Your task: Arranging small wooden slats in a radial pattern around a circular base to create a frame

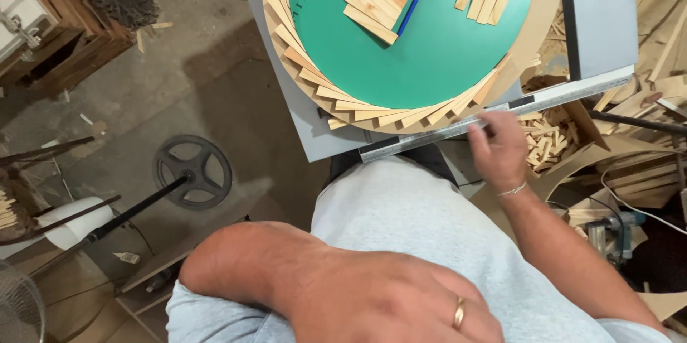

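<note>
Right hand point(501, 148) is down at the near edge of the grey table point(308, 117), fingers loosely curled and resting on the long metal ruler point(494, 117) that lies along that edge, not gripping it that I can see. Left hand point(386, 303) sits flat and relaxed against the grey shirt point(401, 207), close under the camera, holding nothing, a gold ring on one finger. Just beyond the ruler lies the round green disc point(429, 49), rimmed with overlapping wooden slats point(358, 108); more slats and a blue pencil point(415, 1) lie on top
</note>
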